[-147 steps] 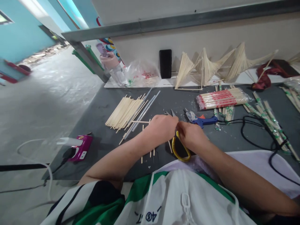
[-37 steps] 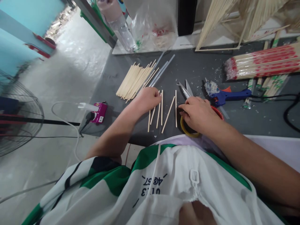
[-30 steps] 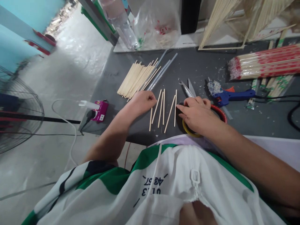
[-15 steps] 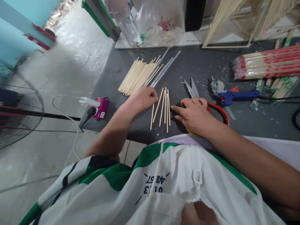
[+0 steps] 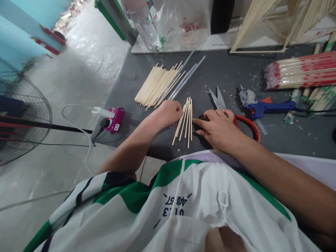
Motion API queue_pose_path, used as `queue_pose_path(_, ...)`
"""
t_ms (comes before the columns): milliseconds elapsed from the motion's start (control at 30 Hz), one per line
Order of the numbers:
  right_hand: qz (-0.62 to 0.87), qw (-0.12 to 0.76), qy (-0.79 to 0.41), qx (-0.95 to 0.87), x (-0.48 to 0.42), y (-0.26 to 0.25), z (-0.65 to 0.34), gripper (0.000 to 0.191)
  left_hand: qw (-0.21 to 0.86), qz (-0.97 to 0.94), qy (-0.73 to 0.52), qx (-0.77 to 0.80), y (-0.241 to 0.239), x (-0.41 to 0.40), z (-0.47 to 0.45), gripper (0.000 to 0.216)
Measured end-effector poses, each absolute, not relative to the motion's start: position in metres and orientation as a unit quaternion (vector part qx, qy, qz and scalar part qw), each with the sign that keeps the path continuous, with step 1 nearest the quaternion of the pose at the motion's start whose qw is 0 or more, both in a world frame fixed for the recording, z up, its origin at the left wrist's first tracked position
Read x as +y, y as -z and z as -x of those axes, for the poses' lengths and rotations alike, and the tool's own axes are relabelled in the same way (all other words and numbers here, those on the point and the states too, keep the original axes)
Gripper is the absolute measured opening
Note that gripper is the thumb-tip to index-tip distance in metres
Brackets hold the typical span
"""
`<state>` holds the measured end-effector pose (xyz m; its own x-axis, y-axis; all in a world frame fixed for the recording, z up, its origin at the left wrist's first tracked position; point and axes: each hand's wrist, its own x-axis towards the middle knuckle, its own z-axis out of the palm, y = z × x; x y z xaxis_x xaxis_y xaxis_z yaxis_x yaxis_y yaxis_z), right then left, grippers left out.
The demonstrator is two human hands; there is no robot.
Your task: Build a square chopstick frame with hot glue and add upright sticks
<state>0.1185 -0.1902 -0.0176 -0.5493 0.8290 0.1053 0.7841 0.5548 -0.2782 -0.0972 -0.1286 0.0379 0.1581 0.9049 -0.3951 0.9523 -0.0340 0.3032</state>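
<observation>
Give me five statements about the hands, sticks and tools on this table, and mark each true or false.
1. The short sticks lie bunched between the left hand and the right hand. True.
2. The right hand holds the scissors up off the table. False: they lie on the table, handles partly under that hand.
3. The scissor blades stand open. True.
4. The blue glue gun lies left of the short sticks. False: it lies to the right, beyond the scissors.
5. The larger stick pile lies farther from the person than the short sticks. True.
</observation>
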Motion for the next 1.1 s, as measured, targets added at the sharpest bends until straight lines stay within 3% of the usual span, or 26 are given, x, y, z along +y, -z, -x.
queue_pose_path(267,0.457,0.114,-0.112,-0.875,-0.189,0.019,-0.117,0.04,0.35,-0.676,0.021,0.648,-0.038,-0.128,0.093,0.017)
queue_pose_path(633,0.469,0.127,-0.113,-0.867,-0.19,0.021,-0.12,0.041,0.358,-0.691,0.028,0.628,-0.038,-0.123,0.109,0.012)
queue_pose_path(900,0.499,0.15,-0.13,-0.844,-0.182,0.025,-0.124,0.039,0.227,-0.734,0.129,0.627,-0.04,-0.124,0.083,0.012)
queue_pose_path(1100,0.559,0.131,-0.114,-0.811,-0.178,0.019,-0.127,0.041,0.181,-0.742,0.108,0.636,-0.043,-0.118,0.085,0.008)
